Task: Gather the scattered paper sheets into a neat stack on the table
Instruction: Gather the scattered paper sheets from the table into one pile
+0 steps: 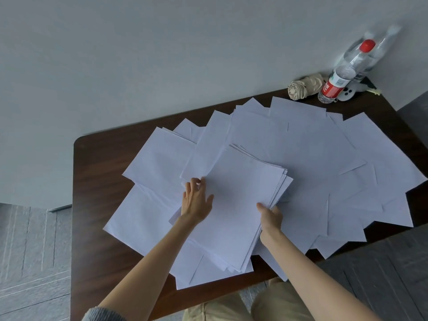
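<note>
Dark tabletop (97,193), bare along its left edge and near-left corner; scattered paper sheets (312,158) fan over the rest and overhang the near and right edges. Part-gathered stack (236,205) lies at centre on loose sheets. Left hand (195,200) curls round the stack's left edge and right hand (269,217) clamps its right edge. Far-right corner: water bottle (340,77), crumpled beige bundle (303,85)

I find no legible text. The water bottle (345,72) bears a red label (330,88); its white print is too blurred to read.
</note>
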The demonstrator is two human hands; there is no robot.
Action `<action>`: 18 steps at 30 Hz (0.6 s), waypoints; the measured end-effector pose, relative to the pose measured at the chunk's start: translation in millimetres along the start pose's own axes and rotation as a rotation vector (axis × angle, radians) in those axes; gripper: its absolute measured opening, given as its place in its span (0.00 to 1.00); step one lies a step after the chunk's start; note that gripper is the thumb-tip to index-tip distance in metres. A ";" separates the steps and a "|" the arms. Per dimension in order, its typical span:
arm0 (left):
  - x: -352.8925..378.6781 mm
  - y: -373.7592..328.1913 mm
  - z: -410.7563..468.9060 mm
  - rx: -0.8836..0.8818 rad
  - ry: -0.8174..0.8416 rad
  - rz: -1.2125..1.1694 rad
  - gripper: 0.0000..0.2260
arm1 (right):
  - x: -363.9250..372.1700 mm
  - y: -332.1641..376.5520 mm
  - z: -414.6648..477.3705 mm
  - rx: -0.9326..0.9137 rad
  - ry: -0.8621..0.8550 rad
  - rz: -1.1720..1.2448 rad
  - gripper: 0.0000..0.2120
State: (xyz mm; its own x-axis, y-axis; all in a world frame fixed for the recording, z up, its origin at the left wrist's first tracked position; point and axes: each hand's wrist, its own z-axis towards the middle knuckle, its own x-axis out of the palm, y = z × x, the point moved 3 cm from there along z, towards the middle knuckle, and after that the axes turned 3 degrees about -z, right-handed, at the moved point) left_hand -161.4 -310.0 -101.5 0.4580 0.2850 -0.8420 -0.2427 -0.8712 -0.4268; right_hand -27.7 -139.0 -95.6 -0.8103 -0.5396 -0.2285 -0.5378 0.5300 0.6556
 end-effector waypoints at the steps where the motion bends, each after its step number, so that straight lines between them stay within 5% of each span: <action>1: 1.0 1.0 -0.8 0.009 0.000 -0.007 0.28 | 1.4 1.2 -0.9 -0.066 0.034 -0.065 0.13; 8: -15.6 20.9 12.6 -0.157 -0.026 -0.482 0.21 | 1.8 25.9 7.4 -0.173 0.125 -0.084 0.09; 12: -36.3 32.2 1.1 -0.338 -0.055 -0.955 0.20 | 10.6 44.7 15.1 -0.191 0.280 -0.118 0.12; 18: -53.1 69.2 -28.6 -0.459 0.088 -1.297 0.16 | 43.3 70.4 6.0 -0.233 0.573 -0.244 0.16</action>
State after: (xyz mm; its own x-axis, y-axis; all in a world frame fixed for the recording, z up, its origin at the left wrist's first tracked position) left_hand -178.0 -396.9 -76.9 0.1942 0.9757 0.1020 0.6887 -0.0615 -0.7225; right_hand -102.1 -121.2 -63.6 -0.3847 -0.9229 -0.0136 -0.5738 0.2276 0.7867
